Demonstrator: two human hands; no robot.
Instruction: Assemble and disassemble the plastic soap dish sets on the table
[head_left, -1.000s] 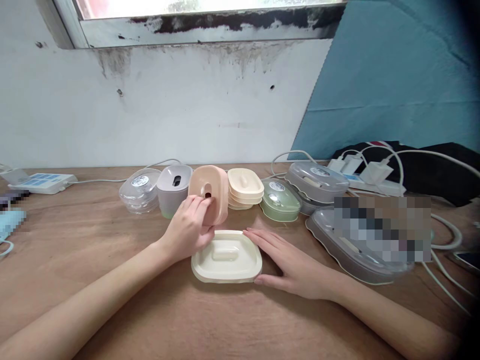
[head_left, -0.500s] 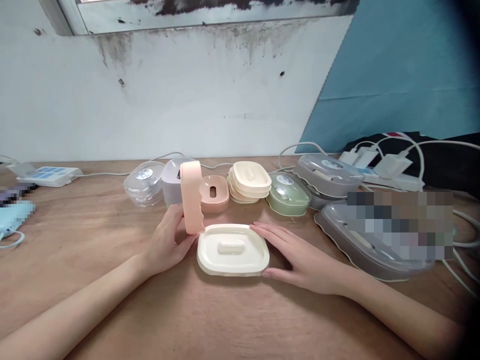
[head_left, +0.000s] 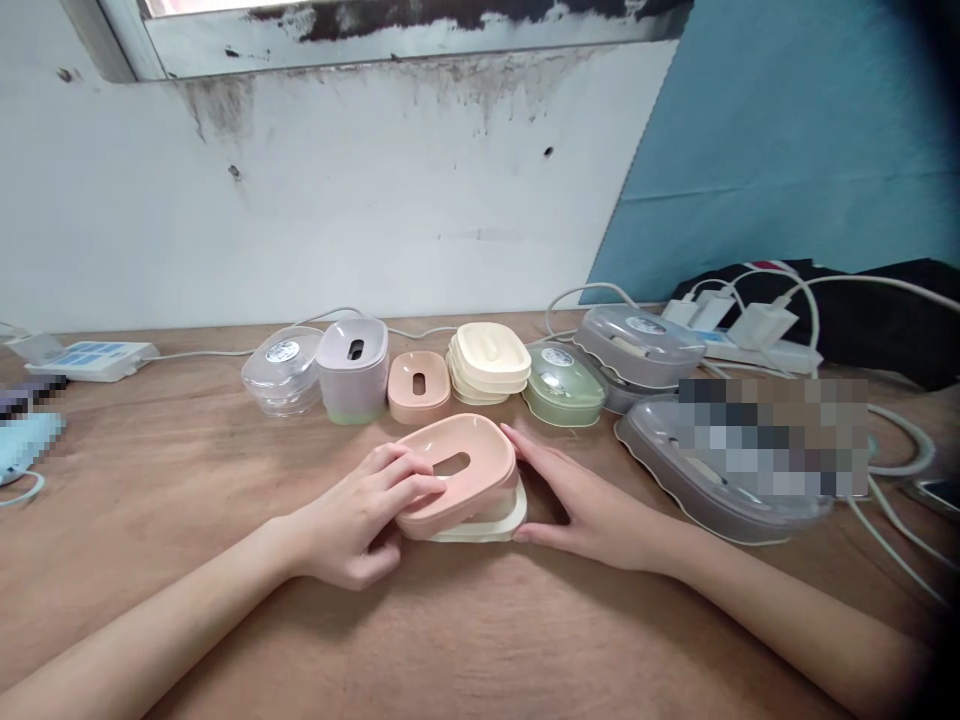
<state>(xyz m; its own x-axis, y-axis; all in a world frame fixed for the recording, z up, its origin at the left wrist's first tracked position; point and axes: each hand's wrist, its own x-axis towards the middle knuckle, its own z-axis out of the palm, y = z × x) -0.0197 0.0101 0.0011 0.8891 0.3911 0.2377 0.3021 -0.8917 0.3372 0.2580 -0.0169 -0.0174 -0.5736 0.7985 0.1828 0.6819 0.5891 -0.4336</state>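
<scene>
My left hand [head_left: 360, 515] grips the left end of a peach plastic dish [head_left: 480, 450] with an oval slot, its fingers over the top near the slot. The dish is tilted over a cream base [head_left: 504, 522] lying on the table and covers most of it. My right hand [head_left: 581, 505] holds the right end of the base, thumb at the front corner and fingers stretched toward the back corner. Its fingertips are close to the peach dish's right end; I cannot tell whether they touch it.
Behind stand a clear round container [head_left: 281, 370], a lilac container [head_left: 352, 370], a small peach slotted dish [head_left: 420, 400], stacked cream pieces [head_left: 489, 360] and a green lidded box [head_left: 564, 385]. Grey lidded boxes [head_left: 641, 345], a power strip [head_left: 799, 352] and cables lie right. Another power strip [head_left: 90, 360] is left.
The peach dish was upright on its side left of the cream base. My left hand has turned it slot side up and brought it over the base. My right hand stays at the base.
</scene>
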